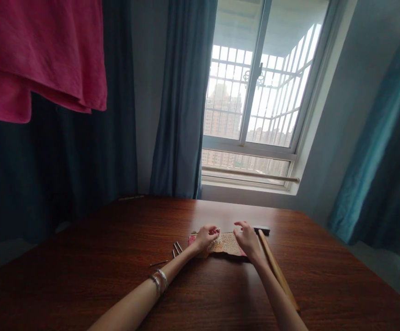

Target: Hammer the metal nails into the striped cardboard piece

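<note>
A beige sheet with small dark dots and pink ends (229, 243) lies on the table in front of me; I cannot tell whether it is cloth or paper. At its left end is my left hand (207, 236), fingers curled together in a pinch. Something small and whitish shows at those fingertips, too small to name. My right hand (247, 238) hovers over the right part of the sheet, thumb and fingers apart, with nothing visible between them.
A long wooden stick (278, 271) lies right of my right forearm, with a black flat object (262, 231) at its far end. Several thin dark metal rods (177, 248) are left of the sheet. The brown table (117, 239) reaches toward a window.
</note>
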A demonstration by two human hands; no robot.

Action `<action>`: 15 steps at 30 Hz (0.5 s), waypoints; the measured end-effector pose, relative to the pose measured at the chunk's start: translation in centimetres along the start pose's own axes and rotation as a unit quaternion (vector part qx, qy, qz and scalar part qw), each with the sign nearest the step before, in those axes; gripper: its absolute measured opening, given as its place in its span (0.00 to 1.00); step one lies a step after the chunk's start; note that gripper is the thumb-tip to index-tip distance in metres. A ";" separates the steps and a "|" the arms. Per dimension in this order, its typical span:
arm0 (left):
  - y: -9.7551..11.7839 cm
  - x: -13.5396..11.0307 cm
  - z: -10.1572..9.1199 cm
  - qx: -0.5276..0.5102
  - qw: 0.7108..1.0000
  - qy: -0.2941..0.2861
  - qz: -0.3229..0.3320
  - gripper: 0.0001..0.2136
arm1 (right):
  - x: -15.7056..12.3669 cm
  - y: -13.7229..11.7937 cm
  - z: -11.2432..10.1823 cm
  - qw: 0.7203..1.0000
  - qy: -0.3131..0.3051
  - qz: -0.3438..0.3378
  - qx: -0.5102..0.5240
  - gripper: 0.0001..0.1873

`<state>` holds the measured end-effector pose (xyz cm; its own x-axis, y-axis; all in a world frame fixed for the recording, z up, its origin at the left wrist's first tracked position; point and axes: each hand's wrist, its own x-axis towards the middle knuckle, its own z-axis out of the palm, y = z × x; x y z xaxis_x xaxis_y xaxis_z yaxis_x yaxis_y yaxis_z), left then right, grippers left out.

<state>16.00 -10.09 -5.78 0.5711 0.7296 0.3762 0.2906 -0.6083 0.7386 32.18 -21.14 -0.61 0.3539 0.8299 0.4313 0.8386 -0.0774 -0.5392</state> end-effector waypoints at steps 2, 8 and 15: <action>-0.3 0.1 0.1 -0.008 1.000 -0.004 -0.002 0.10 | -0.7 1.2 -2.0 0.996 0.027 0.019 -0.086 0.18; -0.5 0.2 0.2 -0.003 1.000 -0.003 0.002 0.10 | -4.1 5.9 -4.2 0.955 0.022 0.056 -0.290 0.23; -0.6 0.2 0.2 -0.011 1.000 -0.006 0.003 0.10 | -5.0 7.8 -3.8 0.928 -0.104 0.158 -0.322 0.19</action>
<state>16.09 -9.59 -6.27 0.5812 0.7228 0.3738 0.2711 -0.6051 0.7485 38.56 -27.97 -4.20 0.5931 0.7926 0.1412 0.8035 -0.5938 -0.0418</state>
